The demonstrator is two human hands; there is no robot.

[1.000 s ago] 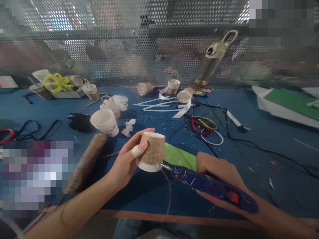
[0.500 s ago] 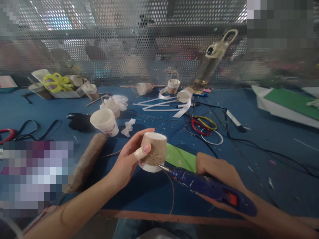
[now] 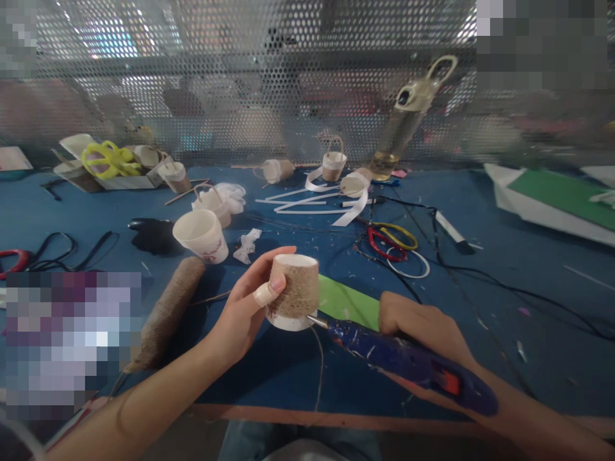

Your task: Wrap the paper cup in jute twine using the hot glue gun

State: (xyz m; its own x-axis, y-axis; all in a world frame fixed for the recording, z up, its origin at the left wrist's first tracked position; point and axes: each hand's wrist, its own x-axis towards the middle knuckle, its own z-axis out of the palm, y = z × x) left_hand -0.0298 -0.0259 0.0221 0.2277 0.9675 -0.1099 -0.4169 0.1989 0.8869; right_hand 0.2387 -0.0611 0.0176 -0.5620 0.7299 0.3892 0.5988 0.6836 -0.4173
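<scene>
My left hand (image 3: 254, 298) is wrapped round a small paper cup (image 3: 296, 288), its thumb pressed on the twine that covers most of the wall. A white band shows bare at the cup's lower end, and a loose strand of twine (image 3: 321, 365) hangs from there. In my right hand (image 3: 418, 326) is a blue glue gun (image 3: 379, 349) with a red switch. Its metal nozzle touches, or nearly touches, the cup at the lower edge of the twine. A roll of twine (image 3: 175, 307) lies left of my left hand. Behind the nozzle is a green strip (image 3: 348, 304) on the table.
A white paper cup (image 3: 199, 234) lies tilted at left, beside a crumpled lace piece (image 3: 247, 246). Small twine baskets (image 3: 333, 165), white sticks (image 3: 307, 211) and a bottle (image 3: 401, 128) stand or lie along the mesh partition. Scissors (image 3: 394, 243) and black cables are at right.
The cup in my left hand has shifted slightly left and turned a little. The loose twine strand has swung left. The glue gun's nozzle stays at the cup's lower edge.
</scene>
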